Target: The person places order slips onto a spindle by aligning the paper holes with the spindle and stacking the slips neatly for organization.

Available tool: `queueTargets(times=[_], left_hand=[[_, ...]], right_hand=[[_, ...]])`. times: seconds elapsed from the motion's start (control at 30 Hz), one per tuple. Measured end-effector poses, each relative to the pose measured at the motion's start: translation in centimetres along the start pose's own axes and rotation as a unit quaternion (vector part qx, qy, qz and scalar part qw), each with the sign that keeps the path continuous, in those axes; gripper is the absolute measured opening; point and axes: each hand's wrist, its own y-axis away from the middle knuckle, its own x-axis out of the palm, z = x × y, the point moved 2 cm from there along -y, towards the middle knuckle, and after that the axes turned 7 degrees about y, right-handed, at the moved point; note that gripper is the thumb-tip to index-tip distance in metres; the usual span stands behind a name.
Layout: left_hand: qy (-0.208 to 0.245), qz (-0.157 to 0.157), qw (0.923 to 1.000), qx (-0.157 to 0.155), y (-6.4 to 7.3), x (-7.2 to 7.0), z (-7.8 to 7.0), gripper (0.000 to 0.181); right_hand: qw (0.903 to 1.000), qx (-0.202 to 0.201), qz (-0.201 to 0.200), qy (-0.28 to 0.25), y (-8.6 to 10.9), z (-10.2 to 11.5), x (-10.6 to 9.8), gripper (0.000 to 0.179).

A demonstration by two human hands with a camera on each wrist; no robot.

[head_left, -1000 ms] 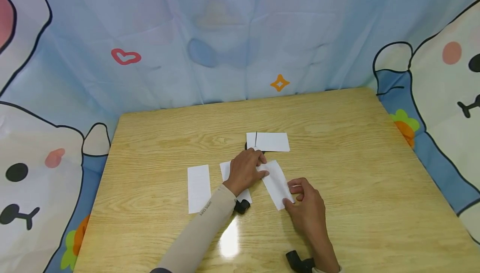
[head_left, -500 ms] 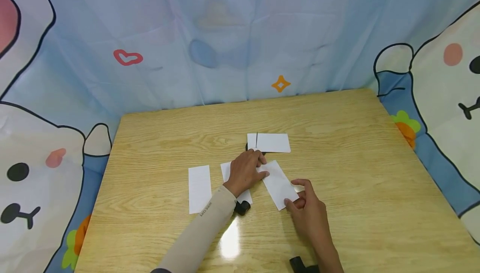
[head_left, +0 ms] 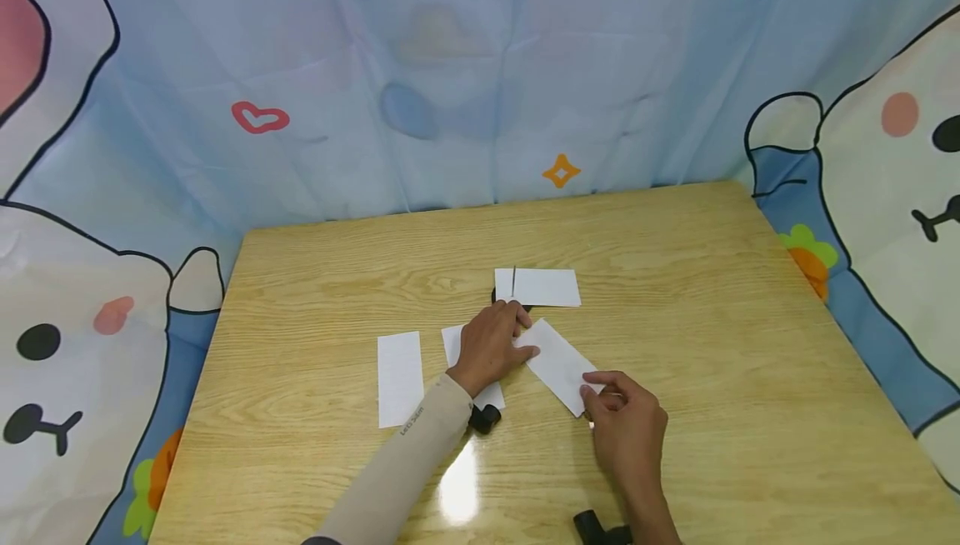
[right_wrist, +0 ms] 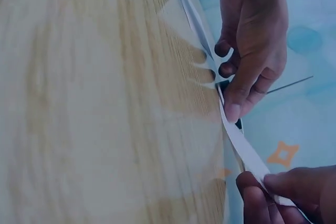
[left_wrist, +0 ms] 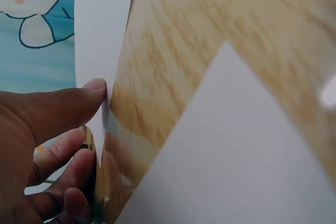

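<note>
A white paper slip [head_left: 561, 366] slants between my hands, near the middle of the table. My left hand [head_left: 491, 343] holds its upper left end, the thumb lying on the paper in the left wrist view. At the lower right end, my right hand [head_left: 626, 420] pinches the slip between thumb and fingers. Seen edge-on in the right wrist view, the paper slip [right_wrist: 244, 148] runs from one hand to the other. Just beyond my left hand stands a thin dark rod [head_left: 513, 280] with black parts at its foot, mostly hidden by the hand.
Another white slip [head_left: 538, 287] lies crosswise behind the rod. Two more are to the left: an upright slip [head_left: 400, 378] and a second slip [head_left: 491, 395] partly under my left wrist. A patterned curtain [head_left: 450, 70] hangs behind the wooden table [head_left: 735, 320].
My right hand has moved slightly right, and the slip's lower end has swung right with it. The slip looks flatter than before. My left hand has stayed in place.
</note>
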Motion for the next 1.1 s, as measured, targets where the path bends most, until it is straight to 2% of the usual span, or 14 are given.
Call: queueTargets(times=[0.27, 0.4, 0.5, 0.63, 0.87, 1.1], left_hand=[[0.009, 0.018, 0.9997, 0.012, 0.1, -0.1, 0.0, 0.039], [0.03, 0.038, 0.9988, 0.005, 0.0, -0.2, 0.1, 0.038], [0.06, 0.051, 0.9969, -0.006, -0.1, -0.4, 0.1, 0.038], [0.096, 0.062, 0.9934, -0.01, -0.2, -0.6, 0.1, 0.036], [0.126, 0.072, 0.9894, 0.008, -0.1, -1.3, -0.3, 0.018], [0.177, 0.075, 0.9813, 0.001, 0.2, -1.8, -0.4, 0.008]], right_hand=[[0.999, 0.035, 0.001, -0.028, -0.6, -0.3, -1.0, 0.017], [0.9956, 0.045, 0.026, -0.078, -1.0, -0.5, -1.7, 0.017], [0.9896, 0.053, 0.047, -0.126, -1.3, -0.7, -2.1, 0.018], [0.983, 0.061, 0.061, -0.162, -1.6, -0.7, -2.4, 0.02], [0.9827, 0.055, 0.079, -0.159, -2.0, -0.6, -2.7, 0.022], [0.983, 0.069, 0.074, -0.153, -2.7, -0.4, -3.1, 0.024]])
